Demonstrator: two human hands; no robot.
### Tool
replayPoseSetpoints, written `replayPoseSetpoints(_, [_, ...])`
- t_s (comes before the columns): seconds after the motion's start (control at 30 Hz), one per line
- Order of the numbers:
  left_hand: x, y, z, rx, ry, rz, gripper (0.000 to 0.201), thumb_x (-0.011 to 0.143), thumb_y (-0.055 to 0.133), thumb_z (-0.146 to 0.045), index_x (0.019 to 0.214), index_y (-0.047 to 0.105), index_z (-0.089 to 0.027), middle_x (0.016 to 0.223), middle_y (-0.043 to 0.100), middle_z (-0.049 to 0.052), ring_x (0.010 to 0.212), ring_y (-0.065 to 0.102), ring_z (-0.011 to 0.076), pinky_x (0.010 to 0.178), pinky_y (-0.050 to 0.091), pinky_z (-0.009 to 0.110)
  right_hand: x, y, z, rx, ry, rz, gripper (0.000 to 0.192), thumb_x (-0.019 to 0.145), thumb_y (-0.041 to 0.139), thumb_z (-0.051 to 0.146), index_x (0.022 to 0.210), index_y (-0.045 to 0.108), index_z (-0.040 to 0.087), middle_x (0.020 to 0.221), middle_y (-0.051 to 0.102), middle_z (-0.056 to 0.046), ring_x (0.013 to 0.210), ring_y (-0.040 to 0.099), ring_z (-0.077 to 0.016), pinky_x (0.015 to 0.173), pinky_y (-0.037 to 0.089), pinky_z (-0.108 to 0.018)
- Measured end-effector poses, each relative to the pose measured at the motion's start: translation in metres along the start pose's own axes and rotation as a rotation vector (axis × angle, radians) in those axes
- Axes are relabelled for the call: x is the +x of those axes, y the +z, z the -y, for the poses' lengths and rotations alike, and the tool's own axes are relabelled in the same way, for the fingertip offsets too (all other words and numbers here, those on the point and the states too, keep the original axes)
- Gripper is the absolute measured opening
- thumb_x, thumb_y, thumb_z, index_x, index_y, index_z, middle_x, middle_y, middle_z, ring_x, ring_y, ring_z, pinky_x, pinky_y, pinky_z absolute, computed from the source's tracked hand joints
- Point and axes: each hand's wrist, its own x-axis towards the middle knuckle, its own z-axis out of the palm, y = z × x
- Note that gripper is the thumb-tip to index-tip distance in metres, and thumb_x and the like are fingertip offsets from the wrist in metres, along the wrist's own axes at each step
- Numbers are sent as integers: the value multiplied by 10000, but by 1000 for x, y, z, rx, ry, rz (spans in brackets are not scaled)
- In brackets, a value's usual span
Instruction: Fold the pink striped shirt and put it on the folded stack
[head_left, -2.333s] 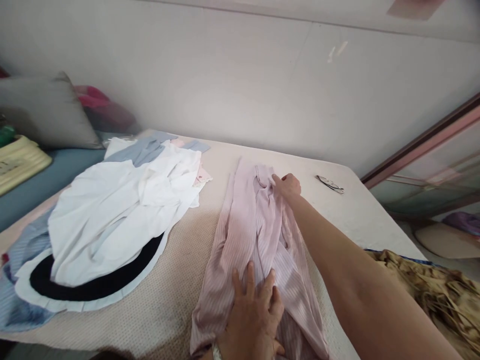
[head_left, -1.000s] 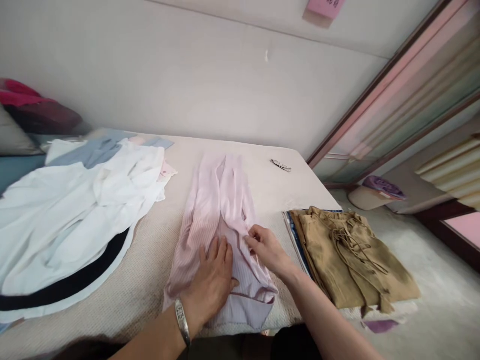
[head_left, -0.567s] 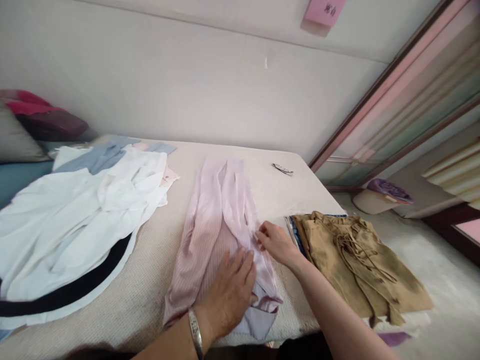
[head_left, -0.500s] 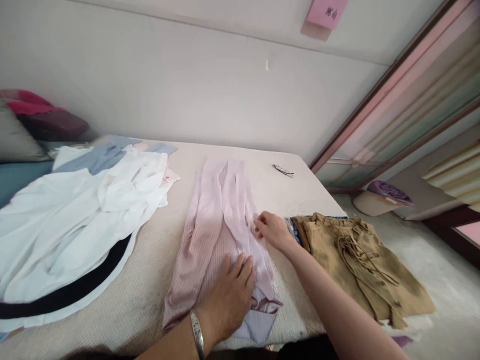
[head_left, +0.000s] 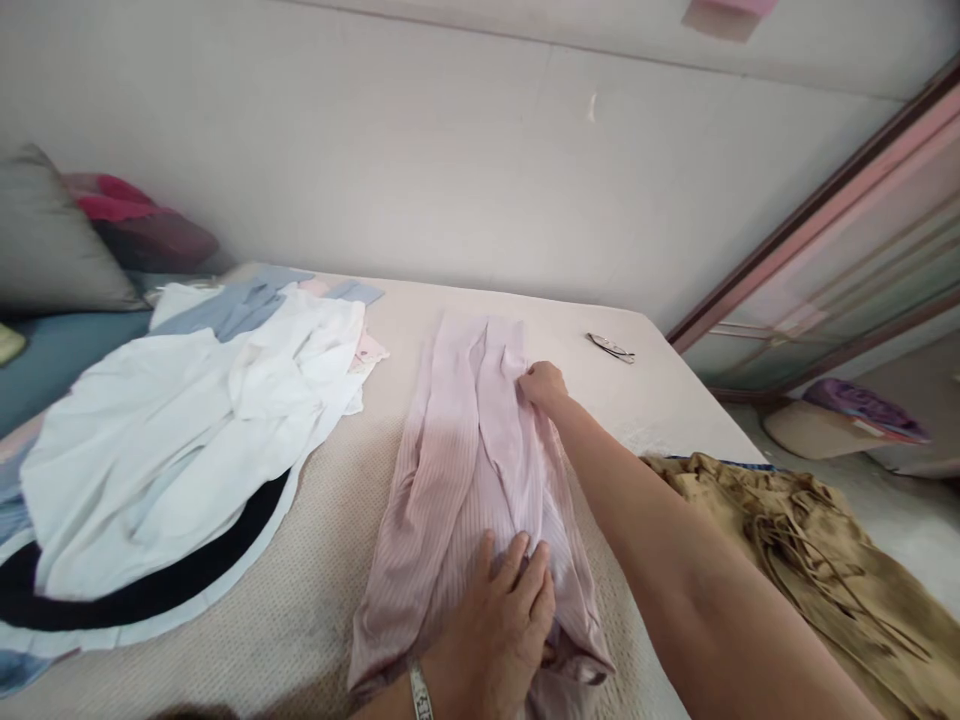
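A pale pink, finely striped shirt lies lengthwise on the light textured cover, folded into a long narrow strip. My left hand, with a silver bracelet at the wrist, rests flat on its near part, fingers spread. Farther up, my right hand is closed at the shirt's right edge, its fingertips gripping the fabric there. Part of the shirt's near end is hidden under my left hand and forearm.
White garments with a black band are heaped at the left. Olive-brown clothing with cords lies at the right. Eyeglasses lie near the back wall. A grey cushion is at the far left.
My right hand has moved farther up along the shirt's right edge and closed on the fabric. My left hand stays flat on the near part. The view has shifted slightly.
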Motion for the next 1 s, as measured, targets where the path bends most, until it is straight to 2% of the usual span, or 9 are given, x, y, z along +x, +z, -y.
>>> replayPoseSetpoints(0.13, [0, -9, -3, -36, -1, 30, 553, 1053, 329, -382, 1516, 435, -100, 1615, 385, 174, 1505, 295, 368, 1165, 308, 631, -27, -19, -2, -3, -61, -8, 220, 906, 570, 277, 1032, 674, 129, 935, 737, -149, 895, 686, -228, 800, 494, -315])
replayPoseSetpoints(0.23, [-1, -21, -6, -47, 1, 61, 502, 1020, 368, -243, 1500, 440, -115, 1629, 354, 170, 1497, 297, 377, 1154, 312, 639, -79, -40, -13, -2, -140, -3, 209, 933, 527, 269, 1068, 642, 158, 902, 740, -97, 777, 674, -178, 774, 476, -284])
replayPoseSetpoints(0.33, [1, -30, -4, -73, -39, 71, 473, 963, 388, -116, 1424, 497, -131, 1623, 355, 169, 1457, 364, 355, 1140, 359, 582, -149, -60, -34, 51, -328, 138, 130, 929, 481, 209, 931, 611, 197, 800, 726, -34, 606, 630, -128, 680, 448, -249])
replayPoseSetpoints(0.43, [6, -34, 6, -66, -144, 66, 511, 911, 351, -16, 1388, 510, -103, 1603, 381, 185, 1436, 404, 331, 1155, 359, 527, -208, -74, -59, 127, -369, 282, 175, 949, 426, 209, 827, 552, 217, 733, 699, -4, 540, 600, -114, 616, 424, -243])
replayPoseSetpoints(0.5, [9, -31, 14, -43, -198, 63, 578, 871, 329, 28, 1425, 467, -64, 1609, 368, 206, 1467, 370, 333, 1175, 332, 528, -231, -78, -73, 152, -362, 384, 216, 964, 411, 229, 784, 530, 220, 723, 688, -7, 566, 607, -120, 618, 422, -245])
replayPoseSetpoints(0.63, [11, -19, 20, -39, -157, 87, 707, 803, 351, 43, 1504, 364, -51, 1648, 307, 208, 1548, 242, 293, 1216, 272, 518, -246, -70, -85, 127, -398, 561, 213, 927, 560, 375, 781, 559, 220, 737, 678, -7, 671, 620, -150, 630, 407, -256])
replayPoseSetpoints(0.73, [10, -12, 16, -40, -108, 114, 731, 802, 349, 24, 1529, 326, -54, 1653, 300, 205, 1565, 200, 262, 1236, 256, 496, -247, -56, -83, -72, -411, 539, 295, 727, 781, 424, 843, 599, 223, 800, 690, -19, 743, 621, -190, 621, 366, -274])
replayPoseSetpoints(0.87, [11, -7, 13, -19, -133, 99, 763, 787, 350, 22, 1545, 289, -32, 1665, 254, 220, 1572, 152, 277, 1237, 264, 500, -246, -46, -79, -278, -383, 439, 73, 821, 622, 282, 837, 625, 211, 842, 699, -73, 787, 642, -217, 631, 335, -295])
replayPoseSetpoints(1.0, [12, 1, 15, -15, -99, 65, 689, 888, 361, -42, 1571, 287, -96, 1676, 253, 181, 1582, 99, 278, 1237, 258, 544, -243, -52, -87, -203, -372, 538, 98, 806, 574, 184, 727, 623, 212, 760, 689, -49, 725, 637, -183, 609, 341, -276])
